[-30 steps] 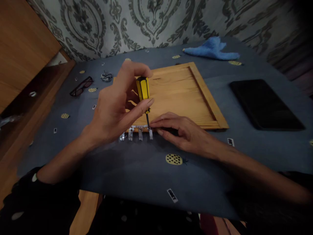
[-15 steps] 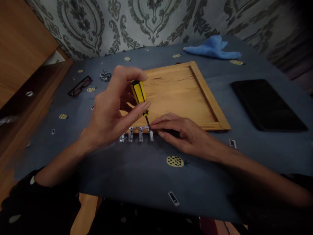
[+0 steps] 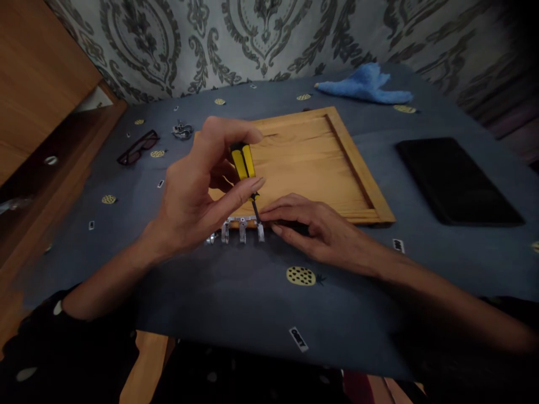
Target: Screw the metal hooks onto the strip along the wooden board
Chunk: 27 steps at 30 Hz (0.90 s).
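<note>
Basically, left hand (image 3: 189, 185) grips yellow-black screwdriver (image 3: 249, 163) on silver metal hook strip (image 3: 243, 221), right end; right hand (image 3: 314, 227) touches rectangular wooden tray (image 3: 303, 163), near rim, grasp unclear; screwdriver should stand square.

Framed board (image 3: 311, 163) mid-table (image 3: 236, 297), hook rail (image 3: 243, 229) along its near edge. L hand (image 3: 189, 182) w/ screwdriver (image 3: 240, 163) over rail's R end; R hand (image 3: 314, 224) just R of tip. Eyeglasses (image 3: 138, 147) far L, loose hardware (image 3: 183, 131) btwn them & board; tablet (image 3: 458, 179) R; cloth (image 3: 365, 84) behind, R.
</note>
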Motion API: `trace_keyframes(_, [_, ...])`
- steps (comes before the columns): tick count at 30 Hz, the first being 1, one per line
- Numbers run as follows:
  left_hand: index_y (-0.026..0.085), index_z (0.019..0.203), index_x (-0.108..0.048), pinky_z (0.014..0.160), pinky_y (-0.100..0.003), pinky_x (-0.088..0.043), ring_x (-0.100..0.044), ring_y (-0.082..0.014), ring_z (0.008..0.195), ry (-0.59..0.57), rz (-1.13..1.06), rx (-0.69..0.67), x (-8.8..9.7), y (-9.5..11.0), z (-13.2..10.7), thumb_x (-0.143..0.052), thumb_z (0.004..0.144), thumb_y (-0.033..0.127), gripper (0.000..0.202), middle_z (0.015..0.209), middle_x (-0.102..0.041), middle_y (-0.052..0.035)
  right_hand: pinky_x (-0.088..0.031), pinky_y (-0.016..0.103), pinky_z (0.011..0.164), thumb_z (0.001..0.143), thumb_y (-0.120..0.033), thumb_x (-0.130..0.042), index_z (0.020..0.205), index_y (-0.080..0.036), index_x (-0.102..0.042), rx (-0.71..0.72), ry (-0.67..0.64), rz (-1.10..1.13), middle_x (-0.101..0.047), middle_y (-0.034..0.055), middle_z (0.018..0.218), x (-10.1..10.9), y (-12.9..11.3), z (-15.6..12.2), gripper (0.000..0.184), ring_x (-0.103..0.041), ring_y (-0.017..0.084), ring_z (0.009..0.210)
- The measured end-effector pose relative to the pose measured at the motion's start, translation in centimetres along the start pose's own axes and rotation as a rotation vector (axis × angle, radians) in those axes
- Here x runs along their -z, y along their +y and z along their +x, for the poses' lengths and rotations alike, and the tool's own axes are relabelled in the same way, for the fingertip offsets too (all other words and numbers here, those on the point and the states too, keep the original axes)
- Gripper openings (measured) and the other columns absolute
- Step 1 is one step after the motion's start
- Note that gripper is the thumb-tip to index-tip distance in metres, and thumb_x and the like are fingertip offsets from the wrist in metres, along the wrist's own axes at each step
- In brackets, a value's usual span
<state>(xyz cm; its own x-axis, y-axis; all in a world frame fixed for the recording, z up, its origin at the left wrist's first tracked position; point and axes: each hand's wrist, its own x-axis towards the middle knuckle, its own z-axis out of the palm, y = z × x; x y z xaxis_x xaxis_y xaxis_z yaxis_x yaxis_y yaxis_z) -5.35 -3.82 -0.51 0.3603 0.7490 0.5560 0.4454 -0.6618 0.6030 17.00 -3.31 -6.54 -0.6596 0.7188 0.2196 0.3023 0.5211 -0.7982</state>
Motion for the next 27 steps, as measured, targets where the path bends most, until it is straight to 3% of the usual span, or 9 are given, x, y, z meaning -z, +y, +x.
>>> trace_keyframes(6, [0.038, 0.120, -0.056, 0.069, -0.028, -0.063, -0.065, -0.0161, 0.099, -0.022, -0.063, 0.005, -0.1, 0.1, 0.2, -0.066, 0.091, 0.023, 0.034, 0.118, -0.057, -0.0008, -0.055, 0.038, 0.085, 0.096, -0.026, -0.055, 0.111, -0.024, -0.074, -0.010, -0.005, -0.011, -0.073, 0.0081, 0.113, 0.1, -0.2, 0.0, 0.025, -0.066, 0.023, 0.107])
trace_keyframes(15, [0.034, 0.118, -0.055, 0.061, -0.026, -0.058, -0.059, -0.0112, 0.073, -0.038, 0.020, -0.023, 0.1, 0.0, 0.1, -0.067, 0.092, 0.033, 0.029, 0.119, -0.062, -0.0008, -0.053, 0.040, 0.092, 0.094, -0.020, -0.056, 0.109, -0.021, -0.073, 0.056, 0.020, -0.045, -0.073, 0.0091, 0.110, -0.4, 0.5, 0.0, 0.023, -0.066, 0.023, 0.106])
trace_keyframes(20, [0.037, 0.117, -0.054, 0.058, -0.027, -0.058, -0.059, -0.0122, 0.074, -0.039, 0.034, -0.005, 0.0, 0.1, 0.1, -0.064, 0.094, 0.032, 0.026, 0.117, -0.062, 0.0004, -0.053, 0.040, 0.090, 0.089, -0.017, -0.065, 0.103, -0.021, -0.072, 0.053, 0.092, -0.091, -0.074, 0.0078, 0.103, -1.4, 1.2, 0.2, 0.017, -0.066, 0.025, 0.102])
trace_keyframes(27, [0.032, 0.116, -0.056, 0.058, -0.027, -0.059, -0.059, -0.0123, 0.077, -0.044, -0.002, -0.044, -0.1, 0.2, 0.3, -0.064, 0.094, 0.025, 0.025, 0.117, -0.061, -0.0002, -0.048, 0.035, 0.078, 0.084, -0.012, -0.066, 0.089, -0.022, -0.070, -0.024, 0.194, -0.181, -0.072, 0.0030, 0.088, -2.5, 0.6, 0.5, 0.012, -0.064, 0.022, 0.089])
